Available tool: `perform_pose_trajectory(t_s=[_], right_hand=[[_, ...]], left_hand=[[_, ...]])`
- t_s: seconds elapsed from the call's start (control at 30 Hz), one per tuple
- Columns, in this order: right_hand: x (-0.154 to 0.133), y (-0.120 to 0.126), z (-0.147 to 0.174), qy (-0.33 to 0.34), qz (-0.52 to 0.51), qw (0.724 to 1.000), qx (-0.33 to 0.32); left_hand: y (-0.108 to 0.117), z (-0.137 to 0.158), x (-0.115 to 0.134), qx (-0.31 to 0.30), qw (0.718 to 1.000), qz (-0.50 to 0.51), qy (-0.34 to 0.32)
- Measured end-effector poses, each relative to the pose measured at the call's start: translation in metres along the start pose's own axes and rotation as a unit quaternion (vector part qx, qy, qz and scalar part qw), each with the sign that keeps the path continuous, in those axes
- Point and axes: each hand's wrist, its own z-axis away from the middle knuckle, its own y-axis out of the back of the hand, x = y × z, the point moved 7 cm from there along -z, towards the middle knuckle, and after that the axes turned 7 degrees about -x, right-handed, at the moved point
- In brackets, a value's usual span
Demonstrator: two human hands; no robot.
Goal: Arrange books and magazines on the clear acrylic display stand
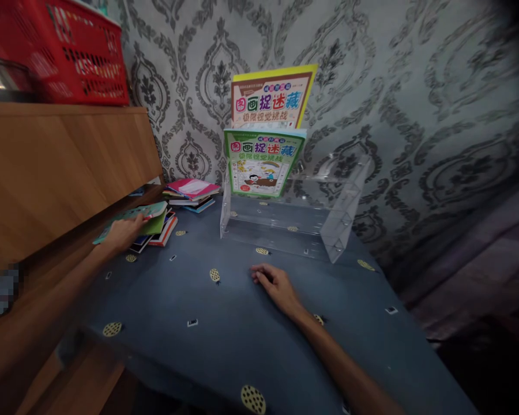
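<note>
My left hand (126, 231) is at a stack of books on the left, its fingers closed at the near edge of the teal book (158, 208) on top. A green book (154, 225) and several others lie beneath it. My right hand (277, 283) rests on the tablecloth with loosely curled fingers and nothing in them. Beyond it stands a clear tiered rack (339, 216). Two picture books lean in its left part: a green-bordered one (259, 164) in front and a yellow-and-brown-edged one (268, 101) higher behind.
Another pile of books, topped by a pink one (192, 187), sits near the wall. A wooden cabinet (69, 173) runs along the left, bearing a red plastic basket (84, 57) and a metal pot (4, 80). The blue tablecloth (225, 340) has a pineapple pattern.
</note>
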Motion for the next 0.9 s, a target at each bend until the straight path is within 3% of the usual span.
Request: perform_pose_trajectory(t_s=[0.3,0.47,0.63,0.77,0.9], right_hand=[[-0.004,0.001,0.000,0.014,0.003,1.000,0.005],[-0.004,0.001,0.000,-0.003,0.001,1.000,0.001],[-0.002,0.001,0.000,-0.012,-0.007,1.000,0.006],[-0.003,0.001,0.000,-0.010,0.002,1.000,0.010],[-0.006,0.001,-0.001,-0.009,-0.003,1.000,0.003]], left_hand=[[0.014,0.013,-0.004,0.021,0.999,-0.022,0.026],[0.000,0.029,0.034,0.038,0.994,-0.041,-0.092],[-0.026,0.041,0.070,0.111,0.977,-0.006,-0.182],[-0.047,0.037,0.057,0.164,0.976,0.019,-0.141],[-0.055,0.034,0.034,0.174,0.977,0.037,-0.114]])
